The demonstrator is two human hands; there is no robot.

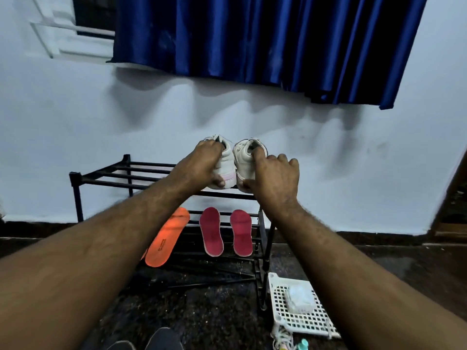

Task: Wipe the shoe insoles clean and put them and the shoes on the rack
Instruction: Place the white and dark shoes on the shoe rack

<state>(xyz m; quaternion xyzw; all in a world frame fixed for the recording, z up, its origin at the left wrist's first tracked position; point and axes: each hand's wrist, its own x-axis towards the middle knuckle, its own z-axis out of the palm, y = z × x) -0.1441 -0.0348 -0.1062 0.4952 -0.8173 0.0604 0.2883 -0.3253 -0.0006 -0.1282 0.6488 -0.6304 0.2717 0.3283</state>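
Two white shoes stand side by side at the right end of the black rack's (pixel 106 176) top shelf. My left hand (pixel 202 165) grips the left shoe (pixel 227 162), fingers in its opening and thumb at the heel. My right hand (pixel 273 178) holds the right shoe (pixel 243 160) the same way, index finger inside and thumb under the heel. On the lower shelf lie an orange insole (pixel 166 238) and two red insoles, the left red insole (pixel 211 231) and the right red insole (pixel 241 232).
A white plastic basket (pixel 298 317) with a pale cloth or pack (pixel 299 298) in it sits on the dark floor right of the rack. A small bottle (pixel 302 344) lies below it. Dark shoe tips (pixel 151 341) show at the bottom edge. A blue curtain (pixel 252 39) hangs above on the wall.
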